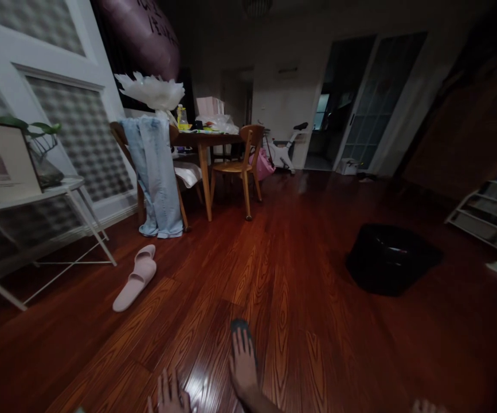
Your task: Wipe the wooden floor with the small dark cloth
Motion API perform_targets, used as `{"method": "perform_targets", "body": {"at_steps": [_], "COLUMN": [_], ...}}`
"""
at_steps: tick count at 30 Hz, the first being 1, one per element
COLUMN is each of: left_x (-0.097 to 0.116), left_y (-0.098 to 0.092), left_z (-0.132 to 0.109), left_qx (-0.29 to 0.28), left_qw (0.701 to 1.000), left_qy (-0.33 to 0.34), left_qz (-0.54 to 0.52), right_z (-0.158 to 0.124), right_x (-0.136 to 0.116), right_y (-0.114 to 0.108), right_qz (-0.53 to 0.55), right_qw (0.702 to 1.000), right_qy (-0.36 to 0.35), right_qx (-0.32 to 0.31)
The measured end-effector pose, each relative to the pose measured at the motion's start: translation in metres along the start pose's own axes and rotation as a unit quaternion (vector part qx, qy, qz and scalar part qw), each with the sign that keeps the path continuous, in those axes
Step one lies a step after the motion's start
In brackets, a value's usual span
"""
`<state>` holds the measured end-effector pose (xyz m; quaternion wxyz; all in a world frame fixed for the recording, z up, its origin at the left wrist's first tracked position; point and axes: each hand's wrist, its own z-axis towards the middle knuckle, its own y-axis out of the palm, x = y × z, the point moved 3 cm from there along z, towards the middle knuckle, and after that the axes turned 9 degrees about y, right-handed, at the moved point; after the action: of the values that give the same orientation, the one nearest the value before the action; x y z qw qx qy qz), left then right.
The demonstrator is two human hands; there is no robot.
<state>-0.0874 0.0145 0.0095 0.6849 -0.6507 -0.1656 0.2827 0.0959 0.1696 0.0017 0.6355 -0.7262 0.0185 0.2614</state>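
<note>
My left hand [169,394] shows at the bottom edge with its fingers spread apart and nothing in it, hanging above the red-brown wooden floor [300,321]. Just to its right is my foot [242,361] in a dark slipper, planted on the floor. Only a sliver of my right hand [423,406] pokes into the bottom right corner, and its fingers cannot be made out. Neither hand touches anything.
A pair of pink slippers [136,278] lies on the floor to the left. A black tub [390,259] sits to the right. Farther back stand a wooden table [207,139], chairs [242,166] and draped jeans [157,175]. A white side table [37,198] is at left, a low shelf [489,215] at right.
</note>
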Motion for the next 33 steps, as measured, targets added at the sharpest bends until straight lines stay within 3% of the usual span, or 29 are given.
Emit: {"method": "perform_targets", "body": {"at_steps": [3,6,11,14,16,19,22,25,29,33], "left_x": [0.002,0.003,0.0,0.0,0.001,0.001,0.0,-0.002,-0.003,-0.003], "left_y": [-0.003,-0.009,-0.012,-0.013,-0.014,-0.015,-0.014,-0.01,-0.008,-0.01], "left_z": [-0.001,-0.002,-0.002,-0.002,-0.002,-0.003,-0.005,-0.007,-0.008,-0.008], "left_qx": [0.012,0.023,0.022,0.011,-0.001,-0.01,-0.004,0.004,0.025,0.02], "left_qw": [1.0,0.999,0.999,1.0,1.0,1.0,1.0,0.999,0.997,0.999], "left_qy": [-0.006,-0.006,0.007,0.004,0.0,-0.003,0.004,0.014,0.015,0.018], "left_qz": [0.023,0.046,0.04,0.029,0.024,0.012,-0.014,-0.052,-0.067,-0.047], "right_z": [-0.022,-0.039,-0.034,-0.013,0.004,0.024,0.031,0.03,0.016,-0.012], "right_x": [-0.042,-0.069,-0.074,-0.052,-0.026,0.022,0.062,0.073,0.046,-0.009], "right_y": [0.013,0.016,-0.011,-0.036,-0.049,-0.061,-0.063,-0.05,-0.021,0.008], "right_qz": [0.018,0.023,0.053,0.06,0.042,0.003,-0.038,-0.056,-0.056,-0.02], "right_qw": [0.993,0.985,0.975,0.973,0.983,0.998,0.998,0.996,0.988,0.998], "right_qy": [-0.098,-0.141,-0.187,-0.188,-0.139,-0.031,0.033,0.054,0.118,0.053], "right_qx": [-0.058,-0.094,-0.111,-0.122,-0.114,-0.046,0.024,0.054,0.087,0.023]}}
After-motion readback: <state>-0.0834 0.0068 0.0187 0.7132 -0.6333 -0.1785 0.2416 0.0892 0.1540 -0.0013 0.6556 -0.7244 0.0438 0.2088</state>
